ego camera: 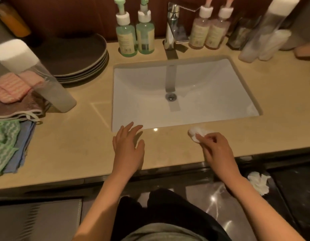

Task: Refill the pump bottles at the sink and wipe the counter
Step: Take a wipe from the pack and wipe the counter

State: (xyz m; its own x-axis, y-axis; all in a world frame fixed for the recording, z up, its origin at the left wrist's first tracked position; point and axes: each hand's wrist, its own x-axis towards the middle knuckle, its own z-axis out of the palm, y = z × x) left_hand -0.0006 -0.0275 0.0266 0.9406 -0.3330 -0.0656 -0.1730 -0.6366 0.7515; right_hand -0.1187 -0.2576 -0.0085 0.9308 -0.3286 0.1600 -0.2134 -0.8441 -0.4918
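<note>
Bare forearms, a plain grey top, loose black trousers.

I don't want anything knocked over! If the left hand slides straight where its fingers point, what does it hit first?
The left hand points its open fingers at the sink, so it would likely cross the front rim first and dip into the bowl; depth is hard to judge.

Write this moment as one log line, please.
step: counter wipe | right hand: pinches white pad on counter, front of sink | left hand: open, at sink edge | floor: crumpled tissue
</note>
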